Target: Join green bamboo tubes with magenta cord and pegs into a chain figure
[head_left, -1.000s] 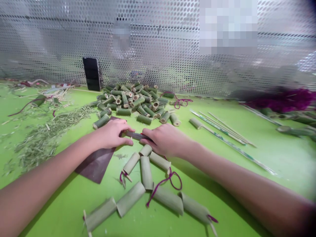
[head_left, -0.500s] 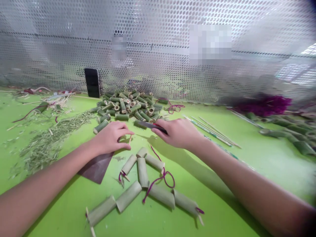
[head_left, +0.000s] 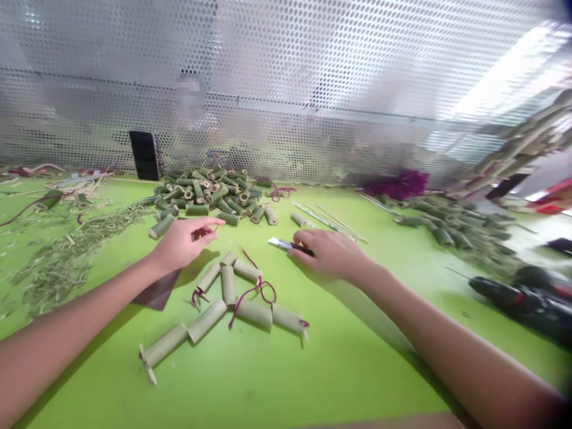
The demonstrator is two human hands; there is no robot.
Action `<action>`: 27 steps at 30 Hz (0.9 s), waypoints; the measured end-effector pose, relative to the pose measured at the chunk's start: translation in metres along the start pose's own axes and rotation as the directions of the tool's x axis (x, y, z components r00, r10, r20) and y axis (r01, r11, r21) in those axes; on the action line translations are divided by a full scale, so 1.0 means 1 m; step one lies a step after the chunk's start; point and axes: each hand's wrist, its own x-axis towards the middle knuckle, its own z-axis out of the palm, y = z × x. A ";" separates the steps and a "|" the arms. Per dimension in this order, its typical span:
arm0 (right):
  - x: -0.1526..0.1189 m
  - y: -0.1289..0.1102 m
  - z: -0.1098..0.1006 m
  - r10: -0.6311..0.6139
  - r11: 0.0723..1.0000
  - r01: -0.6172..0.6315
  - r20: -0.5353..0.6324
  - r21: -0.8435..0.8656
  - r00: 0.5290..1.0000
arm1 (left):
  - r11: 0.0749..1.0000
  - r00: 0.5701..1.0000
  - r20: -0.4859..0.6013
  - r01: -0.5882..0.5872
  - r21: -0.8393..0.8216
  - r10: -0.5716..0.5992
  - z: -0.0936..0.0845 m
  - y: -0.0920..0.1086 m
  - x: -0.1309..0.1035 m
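Note:
My left hand (head_left: 181,244) has thumb and forefinger pinched on a short thin bamboo stick (head_left: 217,227), mostly hidden by the fingertips. A dark flat sheet (head_left: 158,291) lies beneath that wrist. In my right hand (head_left: 328,251) is a knife (head_left: 286,244) with a dark handle, its pale blade pointing left, low over the table. Between and below the hands lies a figure of pale bamboo tubes (head_left: 229,286), joined end to end. Purple cord (head_left: 250,292) loops over it, and small sticks show at its limb ends.
A heap of cut green bamboo pieces (head_left: 201,192) lies behind my hands, with a phone (head_left: 144,156) upright beside it. Shavings (head_left: 75,256) spread at left. Thin sticks (head_left: 335,219), purple yarn (head_left: 404,183), more bamboo (head_left: 447,229) and a drill (head_left: 513,298) lie rightward. Perforated metal (head_left: 277,119) stands behind.
The view has swung right, bringing the drill into sight. The knife has moved away from the bamboo heap and lower, toward the table. My left hand still pinches the stick.

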 end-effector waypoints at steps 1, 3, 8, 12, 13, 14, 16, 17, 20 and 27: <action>0.000 -0.004 -0.006 0.005 1.000 -0.005 -0.040 -0.001 0.999 | 1.000 1.000 0.006 0.009 0.005 -0.009 -0.003 0.006 0.001; -0.002 -0.016 -0.023 -0.026 1.000 0.025 -0.136 -0.006 0.990 | 0.999 1.000 0.017 0.020 0.037 -0.020 -0.009 0.024 0.002; -0.008 -0.058 -0.053 -0.097 0.973 0.141 -0.231 0.183 0.968 | 0.994 0.984 0.178 -0.039 0.103 0.020 -0.015 0.070 -0.004; -0.013 -0.082 -0.041 -0.181 0.951 0.232 -0.239 0.206 0.954 | 0.977 0.945 0.308 -0.161 0.143 0.110 -0.011 0.075 -0.012; -0.014 -0.084 -0.036 -0.237 0.933 0.289 -0.241 0.213 0.941 | 0.979 0.950 0.296 -0.144 0.142 0.097 -0.011 0.072 -0.013; -0.016 -0.086 -0.030 -0.297 0.907 0.354 -0.248 0.227 0.922 | 0.985 0.960 0.271 -0.104 0.139 0.063 -0.012 0.068 -0.014; -0.019 -0.089 -0.021 -0.395 0.851 0.462 -0.276 0.249 0.876 | 0.991 0.978 0.206 0.015 0.133 -0.042 -0.015 0.058 -0.017; -0.020 -0.090 -0.017 -0.426 0.831 0.498 -0.292 0.247 0.856 | 0.989 0.980 0.175 0.074 0.126 -0.095 -0.017 0.052 -0.019; -0.020 -0.093 -0.010 -0.490 0.801 0.556 -0.293 0.220 0.821 | 0.976 0.969 0.131 0.201 0.087 -0.211 -0.020 0.035 -0.023; -0.013 -0.090 0.001 -0.443 0.692 0.590 -0.400 0.417 0.802 | 0.933 0.940 0.064 0.341 -0.113 -0.336 -0.007 0.007 -0.022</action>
